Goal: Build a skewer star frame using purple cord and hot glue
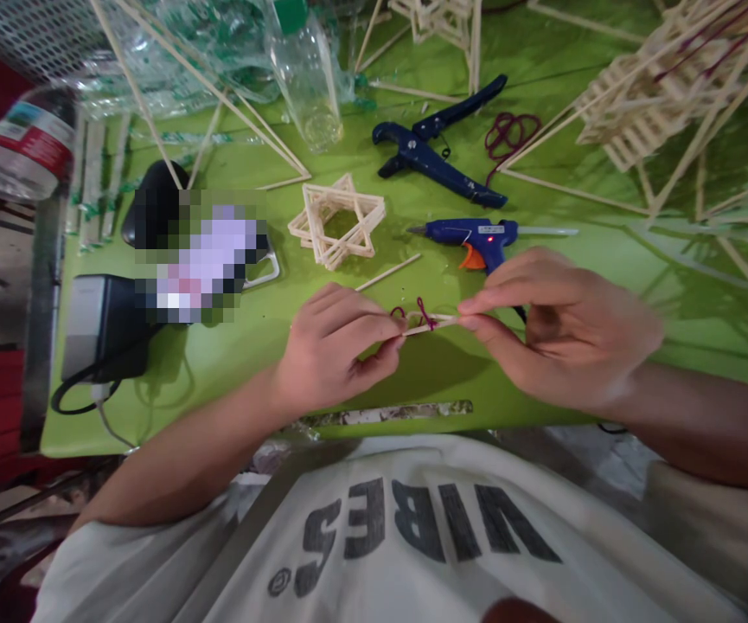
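Observation:
Above the near part of the green table, both hands pinch a small frame of thin wooden sticks (420, 329) with dark red string (423, 313) looped and knotted on it. My left hand (341, 350) grips its left end between thumb and forefinger. At the right end, the thumb and forefinger of my right hand (552, 324) are closed on it. The frame's exact shape is partly hidden by the fingers. A loose wooden stick (387, 272) lies just beyond, near a six-pointed star of stacked sticks (374, 212). Beyond my right hand lies a blue glue gun (442, 229) with a small red light lit.
Dark blue cutters (438, 164) and a bundle of dark red string (509, 134) lie farther back. Larger stick structures (626, 121) stand at right. A clear bottle (305, 86), a phone (208, 260), a black mouse (153, 203) and a charger (98, 324) occupy the left side.

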The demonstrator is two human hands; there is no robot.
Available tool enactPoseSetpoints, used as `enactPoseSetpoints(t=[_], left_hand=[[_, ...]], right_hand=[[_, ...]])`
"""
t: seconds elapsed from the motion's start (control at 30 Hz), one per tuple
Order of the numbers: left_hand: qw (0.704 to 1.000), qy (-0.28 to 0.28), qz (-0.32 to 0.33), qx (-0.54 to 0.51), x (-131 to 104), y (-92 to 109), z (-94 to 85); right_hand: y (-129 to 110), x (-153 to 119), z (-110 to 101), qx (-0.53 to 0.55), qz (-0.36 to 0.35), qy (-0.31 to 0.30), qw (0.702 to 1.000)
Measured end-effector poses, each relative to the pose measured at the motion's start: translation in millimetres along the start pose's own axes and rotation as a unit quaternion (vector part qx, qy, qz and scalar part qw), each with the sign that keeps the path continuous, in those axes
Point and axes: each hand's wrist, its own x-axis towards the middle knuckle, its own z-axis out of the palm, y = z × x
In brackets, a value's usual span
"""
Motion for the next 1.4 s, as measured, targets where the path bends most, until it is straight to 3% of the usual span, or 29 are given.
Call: enactPoseSetpoints(t=[0.37, 0.6, 0.87, 1.23, 1.4], left_hand=[[1.000, 0.001, 0.017, -0.007, 0, -2, 0.2], [0.999, -0.007, 0.045, -0.013, 1, -1, -1.0], [0.999, 0.010, 0.037, -0.017, 3, 1, -1.7], [0.999, 0.011, 0.033, -0.033, 5, 1, -3.7], [0.999, 0.004, 0.029, -0.026, 6, 2, -4.6]], right_hand=[[-6, 6, -6, -0.035, -0.010, 0.032, 0.999], [8, 0, -5, -0.074, 0.013, -0.077, 0.994], [14, 1, -5, -0.090, -0.026, -0.175, 0.980], [17, -1, -3, -0.118, -0.062, -0.141, 0.981], [17, 3, -4, -0.125, -0.047, -0.134, 0.982]])
